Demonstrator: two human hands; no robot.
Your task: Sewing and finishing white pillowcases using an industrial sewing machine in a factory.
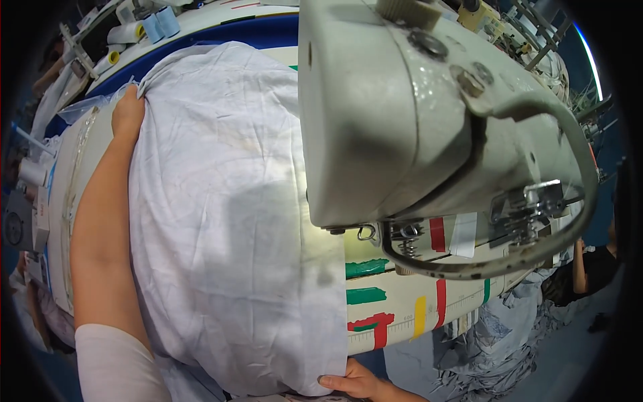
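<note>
A wide sheet of white cloth [207,167] lies spread over the worktable and drapes past its near edge. My left arm reaches far forward, and my left hand [128,114] is closed on the cloth's far left corner. Down at the near edge, my right hand [358,383] pinches the near right corner, thumb on top and the other fingers mostly hidden below. The pale sewing machine head [375,114] looms over the cloth's right side and hides part of it. Soft creases run across the sheet, and a shadow falls on its middle.
Coloured tape strips [367,295] and a printed ruler scale mark the table [395,321] right of the cloth. Thread cones [126,33] stand at the far left. Heaped grey cloth [499,335] hangs at the right, near another person [579,275].
</note>
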